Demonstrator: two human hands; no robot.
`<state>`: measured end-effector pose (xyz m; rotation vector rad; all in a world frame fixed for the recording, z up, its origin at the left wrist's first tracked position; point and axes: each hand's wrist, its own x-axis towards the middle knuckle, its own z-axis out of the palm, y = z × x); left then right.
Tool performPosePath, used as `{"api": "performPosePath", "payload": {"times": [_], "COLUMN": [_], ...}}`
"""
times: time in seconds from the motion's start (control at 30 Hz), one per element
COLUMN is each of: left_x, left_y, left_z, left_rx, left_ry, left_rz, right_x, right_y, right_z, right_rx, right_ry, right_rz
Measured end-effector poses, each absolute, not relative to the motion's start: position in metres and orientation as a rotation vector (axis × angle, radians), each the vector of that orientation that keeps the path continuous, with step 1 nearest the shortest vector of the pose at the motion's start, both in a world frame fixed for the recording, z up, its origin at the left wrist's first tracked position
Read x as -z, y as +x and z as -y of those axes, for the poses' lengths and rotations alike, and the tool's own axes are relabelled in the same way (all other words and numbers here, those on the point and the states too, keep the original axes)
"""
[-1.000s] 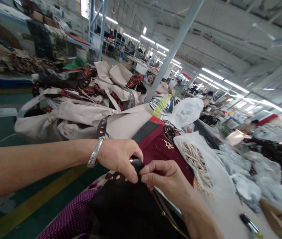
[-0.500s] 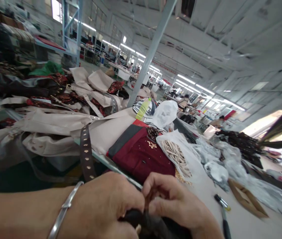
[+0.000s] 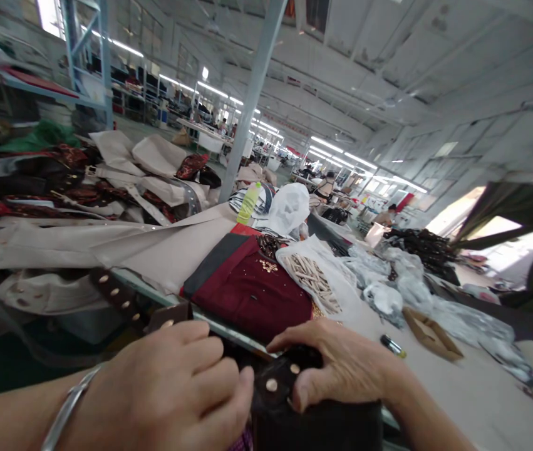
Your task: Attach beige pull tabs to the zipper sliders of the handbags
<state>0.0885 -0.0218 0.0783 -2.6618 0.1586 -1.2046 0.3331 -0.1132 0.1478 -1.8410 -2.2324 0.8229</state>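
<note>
My left hand (image 3: 172, 382), with a silver bracelet (image 3: 71, 401) on the wrist, is curled closed at the lower middle. A dark brown strap (image 3: 128, 304) with gold-coloured studs runs from the left to its knuckles; the fingers seem wrapped round it, though the grip itself is hidden. My right hand (image 3: 346, 360) grips a dark leather piece (image 3: 317, 423), thumb in front and fingers behind. Two gold-coloured rivets show on this piece beside the thumb. A bit of purple material (image 3: 242, 438) peeks out below, between the hands.
Maroon cloth (image 3: 242, 294) with small gold-coloured pieces (image 3: 269, 266) lies ahead on the table. Beyond are a white bag of cream strips (image 3: 313, 279), a yellow-green bottle (image 3: 248, 203) and plastic bags (image 3: 383, 297). A hammer (image 3: 393, 346) and cardboard tray (image 3: 430, 335) lie right; beige material (image 3: 139, 244) piles left.
The view has swung right. My fingertips, earlier together over the dark leather, have parted. The leather piece has come up with its rivets showing, and the studded strap now reaches to my left hand.
</note>
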Motion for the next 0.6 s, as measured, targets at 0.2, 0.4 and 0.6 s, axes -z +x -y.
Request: {"api": "performPosePath", "payload": {"times": [0.2, 0.4, 0.6], "left_x": [-0.069, -0.038, 0.038], "left_y": [0.141, 0.175, 0.176], "left_z": [0.01, 0.002, 0.01], "left_rx": [0.843, -0.821, -0.753], "left_ry": [-3.526, -4.51, -3.981], "left_rz": [0.207, 0.696, 2.155], "right_x": [-0.167, -0.095, -0.008], "right_y": [0.34, 0.34, 0.372], "right_z": [0.157, 0.189, 0.176], "right_rx": [-0.006, 0.227, -0.5], "right_ry": [-2.384, -2.343, -2.195], "right_rz": [2.192, 2.139, 1.998]}}
